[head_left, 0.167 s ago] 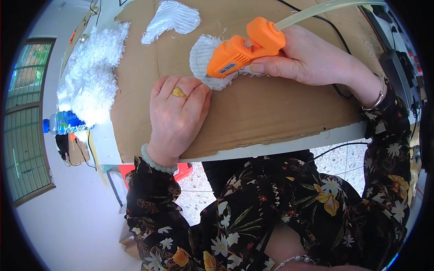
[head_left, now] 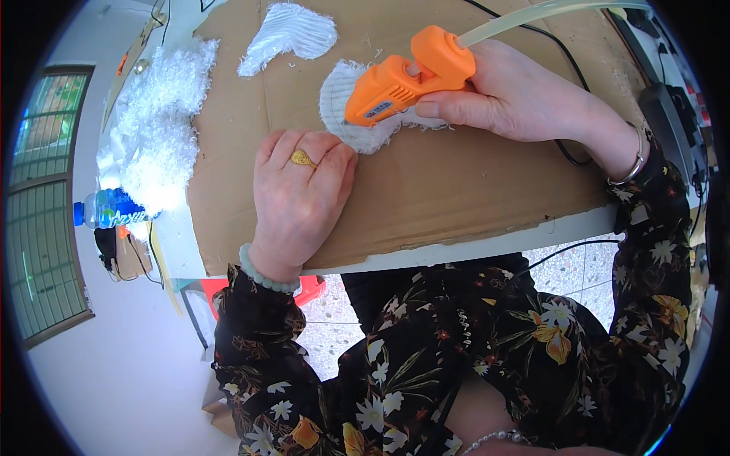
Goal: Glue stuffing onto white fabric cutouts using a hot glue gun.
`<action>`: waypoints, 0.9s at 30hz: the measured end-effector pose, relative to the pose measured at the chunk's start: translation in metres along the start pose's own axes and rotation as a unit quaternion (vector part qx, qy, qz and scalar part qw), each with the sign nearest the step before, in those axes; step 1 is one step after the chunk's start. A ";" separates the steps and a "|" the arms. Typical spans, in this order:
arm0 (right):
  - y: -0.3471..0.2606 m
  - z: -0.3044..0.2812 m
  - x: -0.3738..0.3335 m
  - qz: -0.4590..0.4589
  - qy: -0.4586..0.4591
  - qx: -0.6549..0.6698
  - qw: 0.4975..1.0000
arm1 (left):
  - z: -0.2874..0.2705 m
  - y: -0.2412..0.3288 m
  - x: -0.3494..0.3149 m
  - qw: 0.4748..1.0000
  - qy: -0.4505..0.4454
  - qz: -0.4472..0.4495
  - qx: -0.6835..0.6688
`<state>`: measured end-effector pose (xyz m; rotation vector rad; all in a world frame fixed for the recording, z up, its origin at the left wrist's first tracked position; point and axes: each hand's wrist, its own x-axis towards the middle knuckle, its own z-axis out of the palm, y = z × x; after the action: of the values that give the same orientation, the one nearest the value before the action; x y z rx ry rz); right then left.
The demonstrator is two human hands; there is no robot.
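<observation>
My right hand point(head_left: 506, 95) is wrapped round an orange glue gun point(head_left: 388, 87), with a long translucent glue stick point(head_left: 525, 23) running out of its back. The gun's front end is over a white ribbed fabric piece point(head_left: 338, 95) with frayed edges, which lies on brown cardboard point(head_left: 426, 190) and is partly hidden by the gun. Beside the piece's lower left edge, my left hand point(head_left: 304, 190) rests on the cardboard with its fingers curled closed. Its fingertips are out of sight, so anything inside them is hidden.
Another white ribbed piece point(head_left: 293, 34) lies at the far side. To the left is a heap of fluffy white fabric point(head_left: 160, 114), with a blue-labelled plastic bottle point(head_left: 114, 209) by it. A black cord point(head_left: 566, 53) runs across the right side, passing behind my right hand.
The glue gun has shifted slightly up and to the left with my right hand, uncovering more of the fabric piece's lower part. My left hand stays nearly still.
</observation>
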<state>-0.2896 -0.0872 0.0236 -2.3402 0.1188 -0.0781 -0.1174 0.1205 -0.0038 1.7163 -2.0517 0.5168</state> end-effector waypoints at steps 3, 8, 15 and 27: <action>0.001 0.001 0.001 0.010 0.003 0.001 1.000 | 0.000 0.001 0.000 1.000 0.000 -0.001 -0.001; -0.001 -0.001 0.000 0.005 -0.007 0.003 1.000 | 0.000 0.000 -0.001 1.000 0.002 -0.005 0.001; 0.001 0.002 0.005 0.009 -0.003 0.001 1.000 | 0.000 -0.001 -0.001 1.000 0.001 -0.002 -0.005; 0.002 0.004 0.008 0.014 0.021 -0.003 1.000 | -0.001 0.002 0.000 1.000 -0.008 -0.003 -0.005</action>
<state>-0.2812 -0.0867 0.0190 -2.3428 0.1731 -0.1143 -0.1195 0.1215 -0.0028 1.7239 -2.0562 0.4914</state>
